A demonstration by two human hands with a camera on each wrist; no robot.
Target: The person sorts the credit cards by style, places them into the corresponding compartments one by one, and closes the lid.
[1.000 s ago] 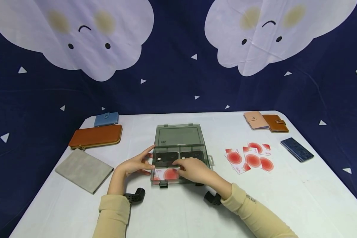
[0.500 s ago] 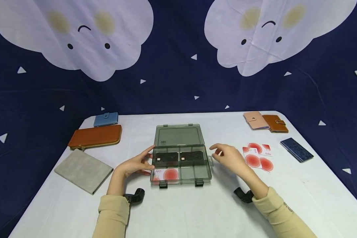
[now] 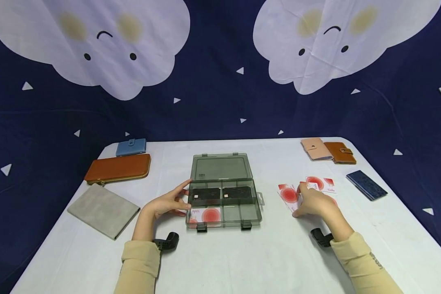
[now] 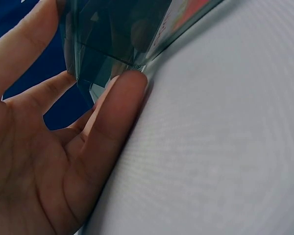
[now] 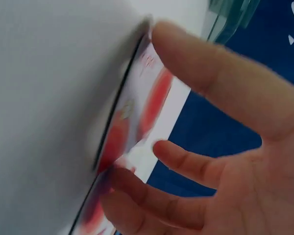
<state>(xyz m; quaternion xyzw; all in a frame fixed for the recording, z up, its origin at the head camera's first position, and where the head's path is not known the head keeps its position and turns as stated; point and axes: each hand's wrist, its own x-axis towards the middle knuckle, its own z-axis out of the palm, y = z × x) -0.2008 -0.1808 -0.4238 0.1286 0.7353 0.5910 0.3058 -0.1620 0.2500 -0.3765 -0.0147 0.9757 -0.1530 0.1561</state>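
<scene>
Resting against the left wall of the smoky clear box [image 3: 223, 200], the left hand [image 3: 166, 203] lies with fingers straight, thumb at the box's near corner — pressing, not gripping. The right hand [image 3: 314, 203] sits on the red-and-white cards [image 3: 290, 195] to the right of the box, thumb and fingers pinching one card's edges. Farther back lie a pink wallet [image 3: 316, 148] and a brown wallet [image 3: 340, 152].

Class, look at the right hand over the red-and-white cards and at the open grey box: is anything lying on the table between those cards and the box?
Nothing visible does. The right hand rests on the red-and-white cards, and only bare white table separates them from the open grey box, which the left hand steadies at its other side.
</scene>
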